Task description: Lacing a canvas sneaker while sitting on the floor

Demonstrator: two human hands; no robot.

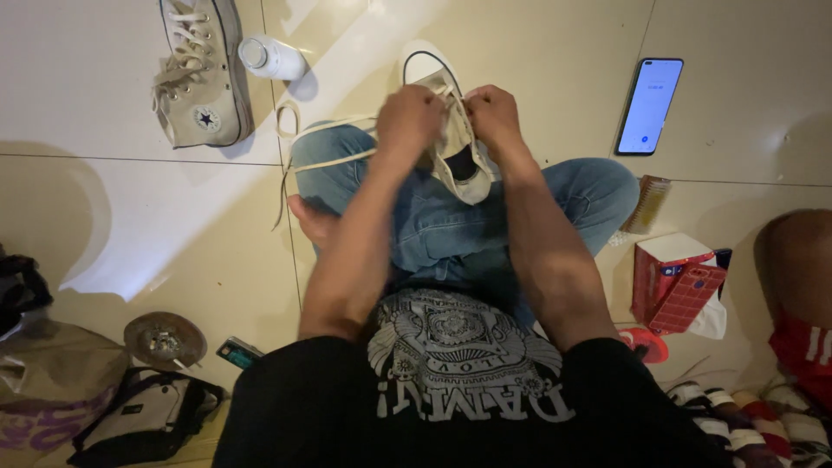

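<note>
On the tiled floor (104,217) off to your left you have a second high-top canvas sneaker (201,74) lying on its side, laces in, with a small white bottle (270,58) just beside its toe end. To your right a smartphone (650,106) lies face up with its screen lit, and nearer your knee sits a small scrub brush (648,204). Below that you see a red box (674,279) and a red round lid (646,343). At your lower left are a full ashtray (165,339), a beige bag (48,381) and a black-and-white bag (143,416). Another person's knee (797,260) shows at the right edge.
</note>
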